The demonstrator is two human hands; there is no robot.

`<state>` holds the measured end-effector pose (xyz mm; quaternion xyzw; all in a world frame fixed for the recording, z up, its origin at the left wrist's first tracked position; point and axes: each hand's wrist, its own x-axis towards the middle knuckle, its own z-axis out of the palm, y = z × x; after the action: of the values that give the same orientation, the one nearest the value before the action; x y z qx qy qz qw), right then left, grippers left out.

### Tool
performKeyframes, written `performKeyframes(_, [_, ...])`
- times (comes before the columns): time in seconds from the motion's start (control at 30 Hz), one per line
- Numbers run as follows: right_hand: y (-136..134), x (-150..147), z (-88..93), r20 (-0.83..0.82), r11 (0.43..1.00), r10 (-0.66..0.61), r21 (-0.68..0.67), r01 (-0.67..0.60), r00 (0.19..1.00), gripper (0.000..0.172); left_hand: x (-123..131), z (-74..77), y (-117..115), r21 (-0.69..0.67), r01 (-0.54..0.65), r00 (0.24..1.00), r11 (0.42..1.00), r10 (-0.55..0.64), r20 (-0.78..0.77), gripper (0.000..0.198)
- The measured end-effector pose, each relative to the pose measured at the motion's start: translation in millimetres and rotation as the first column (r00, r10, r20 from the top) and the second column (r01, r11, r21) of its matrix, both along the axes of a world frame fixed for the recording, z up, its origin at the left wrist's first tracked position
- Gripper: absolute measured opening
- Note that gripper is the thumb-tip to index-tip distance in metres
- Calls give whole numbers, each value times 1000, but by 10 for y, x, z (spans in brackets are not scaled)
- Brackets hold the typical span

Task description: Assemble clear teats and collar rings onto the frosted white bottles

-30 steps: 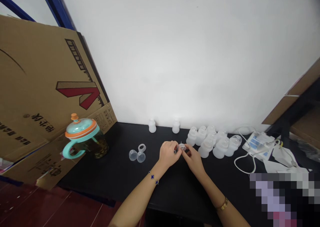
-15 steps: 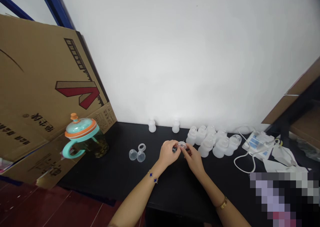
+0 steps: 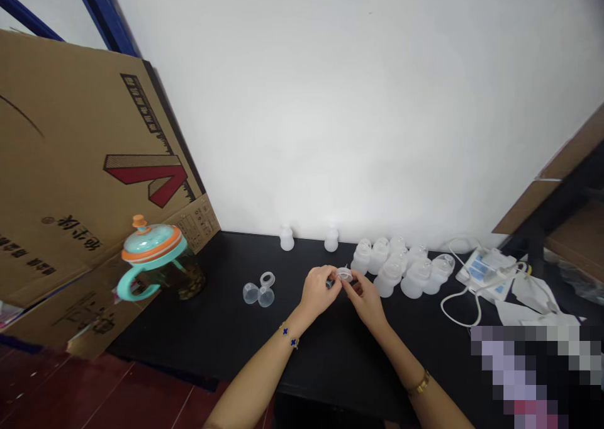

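Over the middle of the black table, a white translucent bottle collar ring (image 3: 344,273) is pinched between my two hands. My left hand (image 3: 319,292) grips its left side with bent fingers. From the right, the thumb and fingers of my right hand (image 3: 367,302) close on the other side. A small point sticks up behind the ring; fingers hide much of the piece. To the left lie two clear dome caps (image 3: 265,297) and a loose collar ring (image 3: 267,280). Just right of my hands stand several white baby bottles (image 3: 414,279) with clear caps.
Two small white bottles (image 3: 287,239) stand apart by the wall. A large teapot-like jug (image 3: 155,259) with a turquoise handle and a cardboard box (image 3: 70,165) are at left. A white cable (image 3: 443,312) and packets (image 3: 488,272) lie on the right of the black table (image 3: 212,328).
Almost nothing differs. Both hands stay on the collar ring in the same place, with only a very slight shift of the view.
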<state>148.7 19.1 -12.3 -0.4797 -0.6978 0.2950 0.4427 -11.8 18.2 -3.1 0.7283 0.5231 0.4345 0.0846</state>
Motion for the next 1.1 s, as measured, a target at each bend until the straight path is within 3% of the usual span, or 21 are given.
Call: performKeyframes(1.1, [-29, 7, 31, -49, 999, 24, -42, -26, 999, 43, 9, 11, -2, 35, 25, 1000, 999, -25, -10, 10])
